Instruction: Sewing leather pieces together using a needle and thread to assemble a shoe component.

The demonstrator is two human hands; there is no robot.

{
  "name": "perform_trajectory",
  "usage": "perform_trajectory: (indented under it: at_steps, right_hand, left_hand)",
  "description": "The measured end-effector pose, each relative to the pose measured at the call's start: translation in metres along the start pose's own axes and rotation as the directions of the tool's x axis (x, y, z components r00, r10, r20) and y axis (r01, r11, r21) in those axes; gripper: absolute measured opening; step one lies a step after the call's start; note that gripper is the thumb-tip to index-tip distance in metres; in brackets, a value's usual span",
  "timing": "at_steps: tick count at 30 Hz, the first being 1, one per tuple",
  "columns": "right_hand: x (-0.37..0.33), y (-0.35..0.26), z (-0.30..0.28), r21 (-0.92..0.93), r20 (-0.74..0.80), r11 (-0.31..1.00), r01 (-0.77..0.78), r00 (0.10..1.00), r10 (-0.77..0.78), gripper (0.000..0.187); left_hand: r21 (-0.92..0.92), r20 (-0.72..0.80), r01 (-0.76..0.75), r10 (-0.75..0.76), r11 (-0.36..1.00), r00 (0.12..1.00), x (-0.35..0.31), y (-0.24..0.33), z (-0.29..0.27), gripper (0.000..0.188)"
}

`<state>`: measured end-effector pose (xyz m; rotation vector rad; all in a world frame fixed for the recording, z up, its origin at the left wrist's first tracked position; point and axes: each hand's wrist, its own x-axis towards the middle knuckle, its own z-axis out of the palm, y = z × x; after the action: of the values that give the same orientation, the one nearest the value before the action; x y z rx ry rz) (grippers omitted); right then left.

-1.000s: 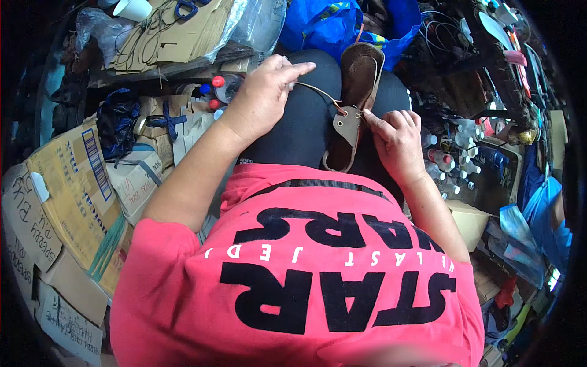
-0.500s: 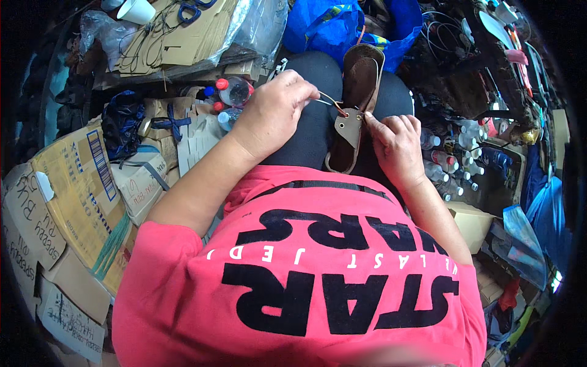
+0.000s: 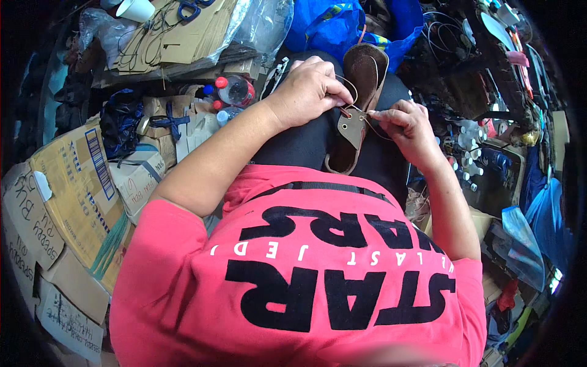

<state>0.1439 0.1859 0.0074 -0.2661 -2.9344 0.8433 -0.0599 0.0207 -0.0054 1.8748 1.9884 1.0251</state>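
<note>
A brown leather shoe point(image 3: 365, 70) lies lengthwise on my lap between my thighs. Its lighter leather flap point(image 3: 349, 129) has metal eyelets, and a thin tan lace point(image 3: 356, 90) runs through them. My left hand point(image 3: 312, 88) is closed in a pinch on the lace, just left of the flap, where the lace bows up in a loop. At the right side of the eyelets, my right hand point(image 3: 406, 125) pinches another stretch of lace, and a loop of it hangs below the fingers. The exact fingertip grip is small and partly hidden.
Stacked cardboard sheets point(image 3: 192, 46) with blue-handled scissors point(image 3: 188, 11) lie at the far left. A blue bag point(image 3: 324, 27) stands beyond my knees. Plastic bottles point(image 3: 235, 92) sit left of my leg; several more lie at right. Cardboard boxes point(image 3: 73, 183) crowd the left side.
My left hand has moved right, close to the eyelets, and the lace there now bows in a loop. My right hand has drawn slightly right, with lace showing under its fingers.
</note>
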Motion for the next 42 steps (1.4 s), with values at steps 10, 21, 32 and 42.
perform_trajectory:
  at_steps: [10,21,32,42]
  right_hand:
    - [0.009,0.007,-0.004,0.077,0.073,0.995,-0.061,0.996,0.055,0.023]
    - [0.007,0.01,0.0,0.129,0.071,0.99,-0.061,0.996,0.052,0.025]
    - [0.016,0.022,0.004,0.216,-0.017,0.976,0.035,0.999,-0.032,0.026]
    - [0.008,0.012,0.007,0.219,-0.037,0.976,-0.018,0.999,0.026,0.02]
  left_hand:
    - [0.079,0.025,0.019,-0.021,0.997,0.999,-0.002,0.001,0.002,0.012]
    - [0.065,0.051,0.003,-0.006,0.998,0.999,-0.003,0.003,0.008,0.01]
    - [0.069,0.251,-0.077,0.057,0.995,0.966,0.016,-0.011,0.008,0.011]
    - [0.069,0.195,-0.086,0.071,0.994,0.978,0.008,-0.004,0.005,0.015]
